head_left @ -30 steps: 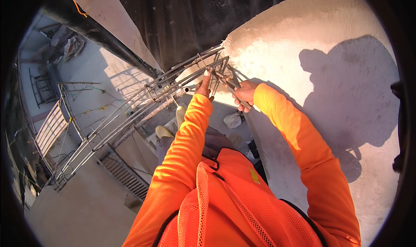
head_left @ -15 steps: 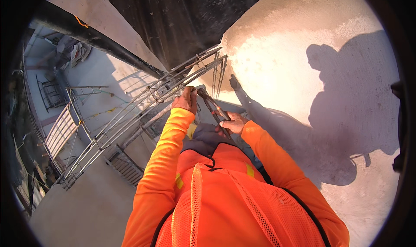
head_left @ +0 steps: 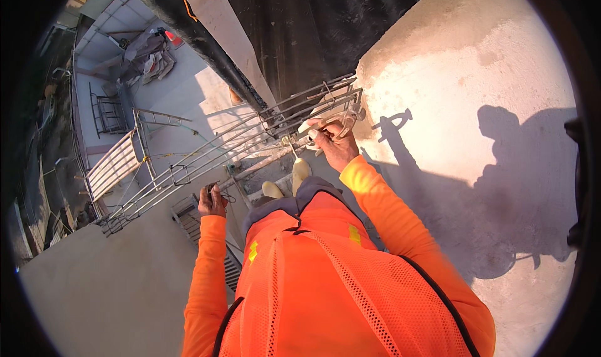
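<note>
A long steel rebar cage point(head_left: 206, 156) lies slanting from lower left to upper right, its end against a pale concrete surface point(head_left: 476, 75). My right hand point(head_left: 337, 145) is closed on a metal plier-like tool point(head_left: 325, 126) at the cage's upper end. My left hand point(head_left: 213, 201) is lower down beside the cage, fingers closed on a small dark thing that looks like thin wire. I wear orange sleeves and a mesh vest. My two pale shoes point(head_left: 299, 169) show between the arms.
A thick black pipe point(head_left: 206, 44) runs along a dark wall above the cage. Far below at the left are a metal railing point(head_left: 113, 163), a ladder-like frame point(head_left: 109, 113) and a heap of cloth point(head_left: 150, 50). My shadow falls on the concrete at the right.
My left hand has left the cage's upper end and dropped down-left along the cage. My right hand stays at the upper end with the tool. My view has shifted.
</note>
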`<action>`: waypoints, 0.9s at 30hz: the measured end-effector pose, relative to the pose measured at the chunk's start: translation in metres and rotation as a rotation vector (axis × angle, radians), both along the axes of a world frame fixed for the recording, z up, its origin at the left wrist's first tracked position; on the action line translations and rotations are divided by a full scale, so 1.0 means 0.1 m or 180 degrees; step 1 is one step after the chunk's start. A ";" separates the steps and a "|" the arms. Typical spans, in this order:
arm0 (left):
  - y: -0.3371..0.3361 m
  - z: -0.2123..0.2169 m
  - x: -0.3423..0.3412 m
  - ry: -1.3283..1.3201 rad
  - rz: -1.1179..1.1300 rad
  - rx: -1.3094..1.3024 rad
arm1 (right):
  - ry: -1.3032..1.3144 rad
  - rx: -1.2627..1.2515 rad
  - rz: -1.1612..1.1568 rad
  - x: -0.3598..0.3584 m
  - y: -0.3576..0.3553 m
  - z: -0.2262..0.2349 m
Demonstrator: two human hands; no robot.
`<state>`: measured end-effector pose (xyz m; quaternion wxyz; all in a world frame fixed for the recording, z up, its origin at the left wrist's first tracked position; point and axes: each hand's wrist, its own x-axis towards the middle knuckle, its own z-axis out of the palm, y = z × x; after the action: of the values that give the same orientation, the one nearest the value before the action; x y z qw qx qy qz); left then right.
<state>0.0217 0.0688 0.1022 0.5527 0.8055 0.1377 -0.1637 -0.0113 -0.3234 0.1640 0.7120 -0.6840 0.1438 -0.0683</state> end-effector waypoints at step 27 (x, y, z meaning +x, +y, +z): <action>-0.46 1.51 -0.20 -0.0585 -0.1258 -0.2004 | 0.0976 0.1029 0.1345 -0.40 1.45 0.74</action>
<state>0.0018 0.0231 0.2531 0.7408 0.6187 -0.1274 -0.2285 -0.0516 -0.1787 0.2380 0.7800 -0.5789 0.1131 0.2090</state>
